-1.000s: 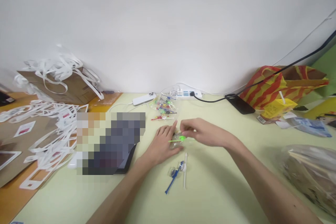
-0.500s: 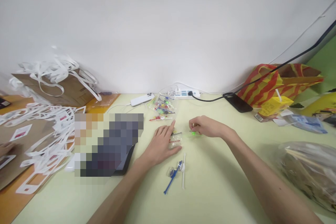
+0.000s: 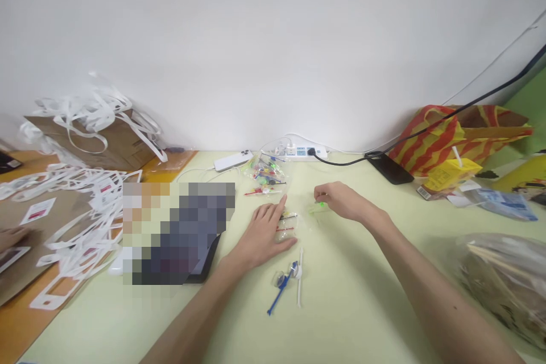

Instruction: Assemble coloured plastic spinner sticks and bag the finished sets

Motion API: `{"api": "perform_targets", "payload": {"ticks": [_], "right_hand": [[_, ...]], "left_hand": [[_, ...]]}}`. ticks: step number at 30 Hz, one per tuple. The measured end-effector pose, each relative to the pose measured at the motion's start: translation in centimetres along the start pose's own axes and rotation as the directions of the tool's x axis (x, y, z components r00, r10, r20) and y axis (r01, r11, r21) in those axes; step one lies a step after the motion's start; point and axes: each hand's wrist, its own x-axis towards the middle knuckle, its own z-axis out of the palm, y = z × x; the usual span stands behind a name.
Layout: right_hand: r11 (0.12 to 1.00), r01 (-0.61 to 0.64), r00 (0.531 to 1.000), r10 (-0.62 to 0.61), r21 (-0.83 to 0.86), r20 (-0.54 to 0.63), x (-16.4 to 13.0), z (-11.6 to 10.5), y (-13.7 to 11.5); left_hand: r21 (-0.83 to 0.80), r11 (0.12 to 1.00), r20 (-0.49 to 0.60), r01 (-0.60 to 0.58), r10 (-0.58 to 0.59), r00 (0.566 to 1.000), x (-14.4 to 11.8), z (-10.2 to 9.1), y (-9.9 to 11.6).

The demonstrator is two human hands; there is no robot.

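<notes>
My left hand (image 3: 268, 233) lies flat with its fingers stretched, its edge against a small clear packet (image 3: 286, 228) with red and dark plastic pieces inside. To the right, my right hand (image 3: 336, 199) is pinched on a small green plastic piece (image 3: 322, 205), held just above the table; the fingers partly hide it. Nearer me rest a blue plastic stick (image 3: 278, 297) and a white plastic stick (image 3: 299, 284), with small round clear parts beside the blue one. Behind my left hand is a clear bag (image 3: 268, 173) of colourful plastic pieces.
A tablet (image 3: 200, 267), partly blurred out, lies left of my left arm. At the wall are a white phone (image 3: 232, 160) and a power strip (image 3: 302, 152). A black phone (image 3: 390, 168), a yellow drink carton (image 3: 454, 175) and a plastic bag (image 3: 507, 284) stand right. Another person's hand (image 3: 12, 237) shows far left.
My right hand has lifted slightly and shifted a little away from me with the green piece. My left hand has stayed in place. The whole view has shifted slightly.
</notes>
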Motion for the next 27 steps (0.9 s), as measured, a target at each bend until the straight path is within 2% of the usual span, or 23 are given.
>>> {"api": "perform_targets", "payload": {"ticks": [6, 11, 17, 21, 27], "right_hand": [[0.982, 0.138, 0.982, -0.152, 0.128, 0.108, 0.7, 1.9, -1.2], [0.961, 0.183, 0.963, -0.218, 0.207, 0.161, 1.4, 3.3, -1.2], [0.968, 0.139, 0.971, -0.175, 0.209, 0.164, 0.9, 1.3, 0.3], [0.983, 0.096, 0.967, -0.130, 0.158, 0.220, 0.3, -0.3, 1.1], [0.995, 0.041, 0.965, -0.063, 0.091, 0.255, 0.4, 0.4, 0.7]], "left_hand": [[0.003, 1.000, 0.002, 0.001, -0.001, 1.000, 0.0, 0.0, 0.0], [0.021, 1.000, 0.007, -0.005, 0.005, 1.000, 0.1, 0.1, -0.1], [0.028, 1.000, 0.023, 0.010, -0.011, 1.000, 0.0, 0.2, -0.1], [0.032, 0.999, 0.020, 0.015, -0.016, 1.000, 0.1, 0.2, -0.2], [0.041, 0.999, 0.033, 0.021, -0.022, 0.999, 0.1, 0.2, -0.1]]}}
